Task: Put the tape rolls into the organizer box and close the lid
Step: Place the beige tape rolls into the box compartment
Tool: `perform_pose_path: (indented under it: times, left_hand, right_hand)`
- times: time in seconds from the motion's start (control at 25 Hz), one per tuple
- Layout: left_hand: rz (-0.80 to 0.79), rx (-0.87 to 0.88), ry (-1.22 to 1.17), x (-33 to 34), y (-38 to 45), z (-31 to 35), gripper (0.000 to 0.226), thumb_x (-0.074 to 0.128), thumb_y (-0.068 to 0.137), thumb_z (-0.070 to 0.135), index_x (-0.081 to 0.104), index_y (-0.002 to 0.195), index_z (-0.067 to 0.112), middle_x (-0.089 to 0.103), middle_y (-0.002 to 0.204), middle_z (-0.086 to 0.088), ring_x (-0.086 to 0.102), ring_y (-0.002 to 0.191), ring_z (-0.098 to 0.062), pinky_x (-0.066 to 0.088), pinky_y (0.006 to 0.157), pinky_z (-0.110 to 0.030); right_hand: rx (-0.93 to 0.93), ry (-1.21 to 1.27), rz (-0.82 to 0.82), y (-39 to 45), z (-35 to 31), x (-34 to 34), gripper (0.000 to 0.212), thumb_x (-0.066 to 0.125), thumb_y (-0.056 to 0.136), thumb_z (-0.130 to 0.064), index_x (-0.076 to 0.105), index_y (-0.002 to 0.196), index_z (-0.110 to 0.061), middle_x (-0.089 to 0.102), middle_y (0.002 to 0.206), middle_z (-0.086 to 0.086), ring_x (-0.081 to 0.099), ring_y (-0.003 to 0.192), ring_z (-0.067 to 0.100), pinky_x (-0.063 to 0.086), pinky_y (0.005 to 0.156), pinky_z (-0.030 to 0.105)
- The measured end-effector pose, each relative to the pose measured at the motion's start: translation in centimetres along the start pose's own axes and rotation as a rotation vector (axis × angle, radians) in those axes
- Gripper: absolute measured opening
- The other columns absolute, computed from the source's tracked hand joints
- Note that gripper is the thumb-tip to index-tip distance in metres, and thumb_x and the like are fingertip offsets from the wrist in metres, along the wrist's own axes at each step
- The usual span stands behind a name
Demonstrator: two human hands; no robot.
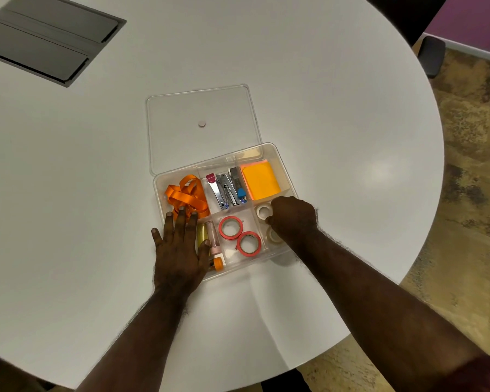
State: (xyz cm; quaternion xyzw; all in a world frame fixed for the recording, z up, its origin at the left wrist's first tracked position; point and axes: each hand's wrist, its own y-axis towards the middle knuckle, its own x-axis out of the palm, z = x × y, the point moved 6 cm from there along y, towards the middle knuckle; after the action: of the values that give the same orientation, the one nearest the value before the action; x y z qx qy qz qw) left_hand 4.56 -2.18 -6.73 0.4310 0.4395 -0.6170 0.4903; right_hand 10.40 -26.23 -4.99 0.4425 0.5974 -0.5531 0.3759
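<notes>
The clear organizer box (275,154) sits open near the middle of the round white desk (337,123), with its transparent lid (181,131) lying flat on the desk at about 11 o'clock from it, touching the box's far edge. Two red-rimmed tape rolls (239,236) already lie side by side in the near middle compartment, and pale tape rolls (263,211) sit in the compartment at 3 o'clock from them. The right hand (293,219) is down in that pale-roll compartment, knuckles up; its fingers curl under the hand, so whether they hold a roll or are letting one go cannot be told. The left hand (180,244) lies flat with fingers spread over the box's 8 o'clock corner, steadying it and gripping nothing. No loose roll shows on the desk, so loading looks nearly finished; seating the lid remains.
</notes>
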Motion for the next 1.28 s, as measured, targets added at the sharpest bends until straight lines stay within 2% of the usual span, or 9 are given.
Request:
perform_pose_path:
  times: [0.2,0.36,0.6,0.68,0.8,0.96,1.12,1.2,1.28]
  left_hand:
    - [-0.003,-0.003,0.002,-0.1,0.1,0.0,0.07,0.024,0.093,0.052,0.023,0.152,0.013,0.016,0.162,-0.013,0.007,0.15,-0.034,0.008,0.118,-0.064]
    - [-0.006,0.001,0.011,-0.1,0.1,-0.1,0.071,0.019,0.094,0.053,0.024,0.152,0.013,0.016,0.162,-0.014,0.008,0.15,-0.035,0.008,0.118,-0.064]
    - [-0.015,-0.012,0.004,0.0,0.1,-0.2,0.071,0.02,0.093,0.053,0.02,0.153,0.015,0.011,0.163,-0.011,0.003,0.151,-0.033,0.005,0.119,-0.062]
    - [-0.017,-0.013,0.005,0.1,0.1,-0.2,0.071,0.02,0.093,0.053,0.02,0.153,0.015,0.011,0.163,-0.011,0.003,0.151,-0.033,0.006,0.119,-0.063]
    - [-0.007,-0.008,0.005,0.1,0.1,-0.2,0.07,0.022,0.093,0.052,0.021,0.153,0.015,0.013,0.163,-0.012,0.005,0.15,-0.033,0.006,0.118,-0.063]
    - [-0.011,-0.012,0.0,0.2,0.2,-0.2,0.069,0.026,0.094,0.051,0.02,0.153,0.016,0.013,0.163,-0.011,0.005,0.15,-0.033,0.005,0.119,-0.063]
    - [-0.007,-0.015,-0.006,0.3,0.3,-0.3,0.069,0.03,0.094,0.049,0.019,0.153,0.015,0.012,0.163,-0.011,0.004,0.15,-0.033,0.004,0.119,-0.062]
    - [-0.009,-0.018,-0.009,0.3,0.3,-0.4,0.068,0.033,0.094,0.048,0.019,0.153,0.016,0.012,0.163,-0.011,0.003,0.15,-0.032,0.004,0.119,-0.062]
    - [0.0,-0.016,-0.008,0.3,0.3,-0.3,0.068,0.032,0.095,0.047,0.021,0.153,0.015,0.013,0.163,-0.011,0.004,0.15,-0.032,0.004,0.119,-0.062]
  right_hand:
    - [0.026,0.064,-0.029,0.0,0.6,0.1,0.035,0.064,0.088,-0.041,0.063,0.11,-0.014,0.071,0.108,0.005,0.068,0.097,0.026,0.053,0.08,0.034]
    - [0.144,0.179,-0.065,0.2,2.2,0.0,0.028,0.058,0.088,-0.022,0.064,0.115,-0.017,0.068,0.118,0.004,0.065,0.107,0.026,0.051,0.09,0.036]
    - [0.152,0.339,-0.159,0.7,1.5,0.6,0.031,0.06,0.087,-0.016,0.061,0.117,-0.009,0.065,0.123,0.009,0.061,0.112,0.027,0.05,0.093,0.037]
    - [0.128,0.287,-0.123,0.5,1.6,0.1,0.028,0.057,0.089,-0.016,0.062,0.116,-0.01,0.067,0.121,0.008,0.063,0.109,0.027,0.051,0.092,0.037]
    - [-0.008,0.132,-0.029,0.2,2.2,-1.8,0.028,0.055,0.089,-0.011,0.065,0.114,-0.021,0.069,0.118,0.001,0.064,0.107,0.023,0.053,0.091,0.039]
    - [-0.168,-0.144,-0.193,-0.9,2.6,-1.6,0.034,0.054,0.09,-0.015,0.061,0.121,-0.026,0.065,0.123,-0.001,0.061,0.113,0.023,0.051,0.093,0.036]
    - [-0.227,-0.358,-0.112,-1.4,1.6,-0.6,0.026,0.055,0.088,-0.01,0.065,0.11,-0.019,0.071,0.108,0.002,0.068,0.096,0.026,0.05,0.079,0.03]
    - [-0.219,-0.388,-0.09,-1.6,1.3,-0.5,0.018,0.056,0.085,-0.007,0.066,0.096,-0.016,0.072,0.097,0.002,0.069,0.087,0.026,0.042,0.067,0.026]
    - [-0.217,-0.402,-0.09,-1.8,1.2,-0.2,0.015,0.058,0.082,-0.004,0.065,0.091,-0.015,0.071,0.093,0.003,0.069,0.083,0.026,0.036,0.063,0.026]
